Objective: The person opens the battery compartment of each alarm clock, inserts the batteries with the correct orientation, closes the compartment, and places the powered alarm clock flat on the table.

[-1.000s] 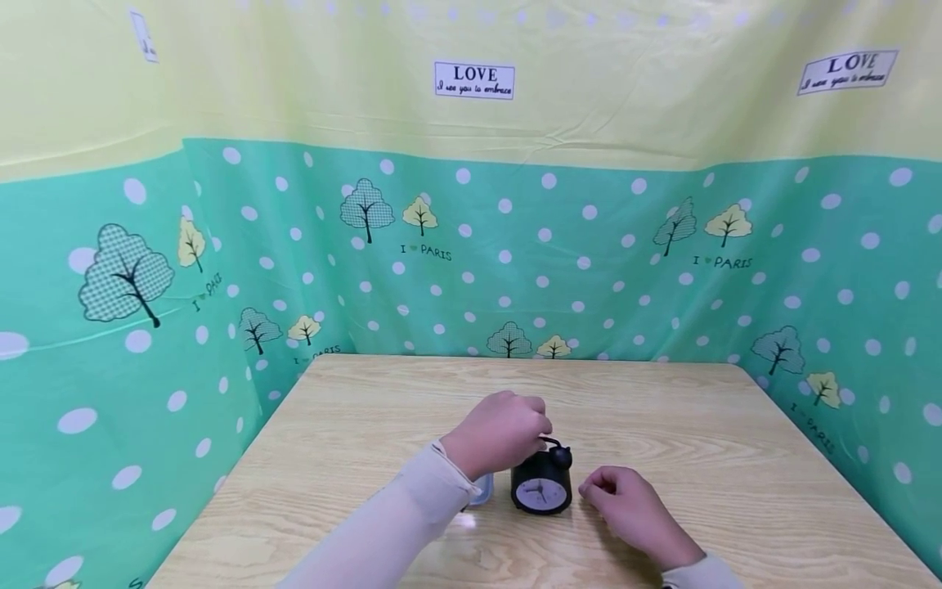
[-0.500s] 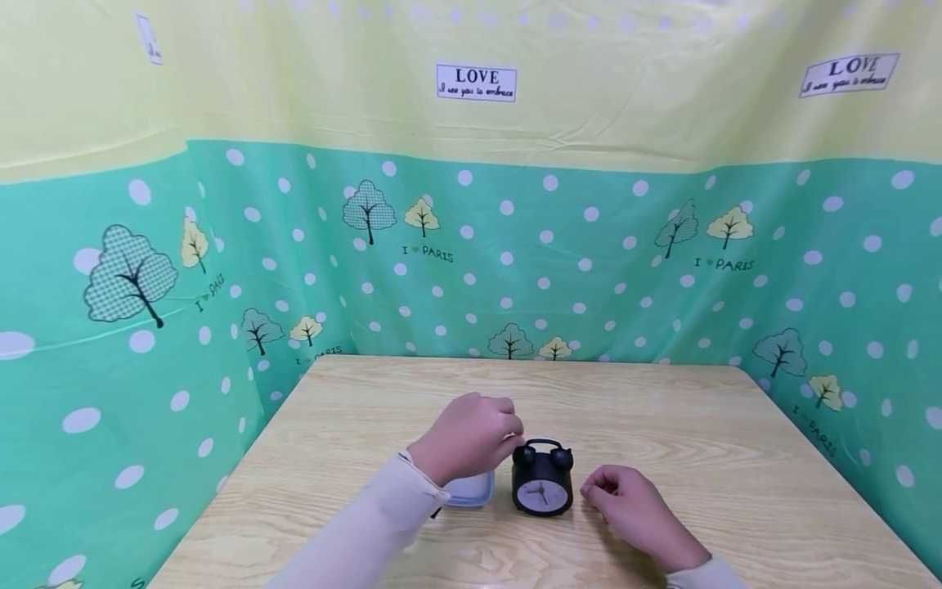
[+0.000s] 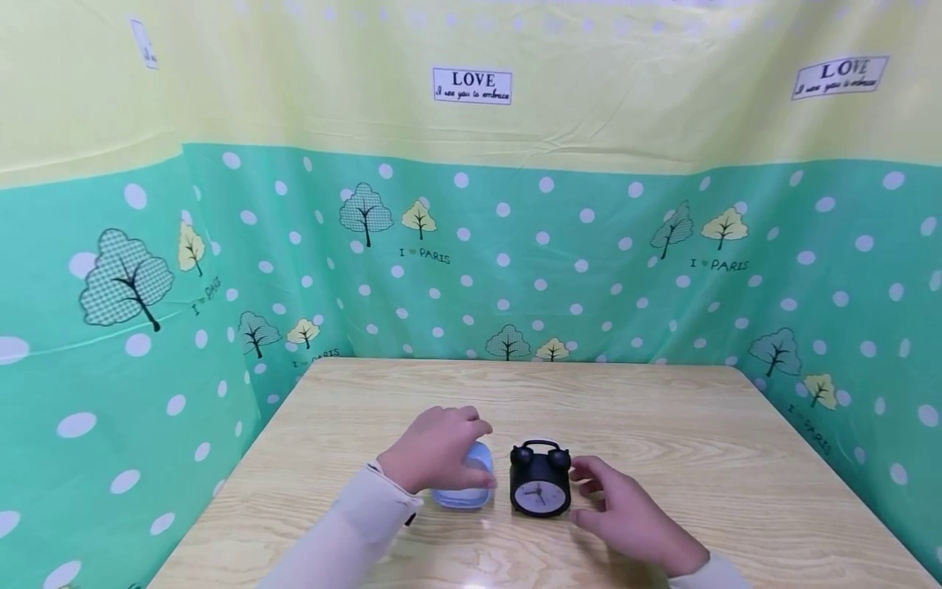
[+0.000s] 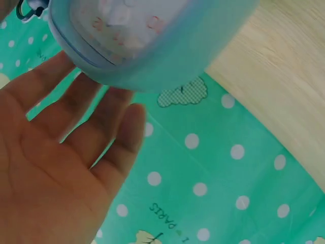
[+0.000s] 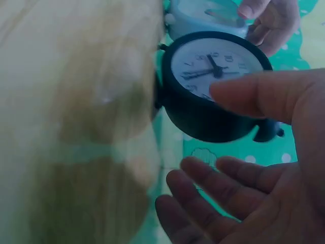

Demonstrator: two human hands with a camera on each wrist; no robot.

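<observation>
A black twin-bell alarm clock (image 3: pixel 540 473) stands upright on the table, its white dial facing the person. To its left sits a light blue clock (image 3: pixel 467 498), partly covered by my left hand (image 3: pixel 439 451). That hand has its thumb and fingers spread around the blue clock. In the left wrist view the fingers lie extended beside the blue casing (image 4: pixel 167 61); contact is hard to tell. My right hand (image 3: pixel 631 517) is at the black clock's right side, thumb and fingers apart. In the right wrist view the thumb overlaps the black clock's dial (image 5: pixel 195 63) and the fingers are relaxed.
Both clocks stand on a pale wood-grain table (image 3: pixel 648 409). A green and yellow printed curtain (image 3: pixel 545 262) hangs around its back and sides. A small dark piece (image 3: pixel 410 519) shows by the left sleeve.
My left hand has left the black clock's top handle and moved left to the blue clock, spreading its fingers. My right hand's fingers have parted beside the black clock.
</observation>
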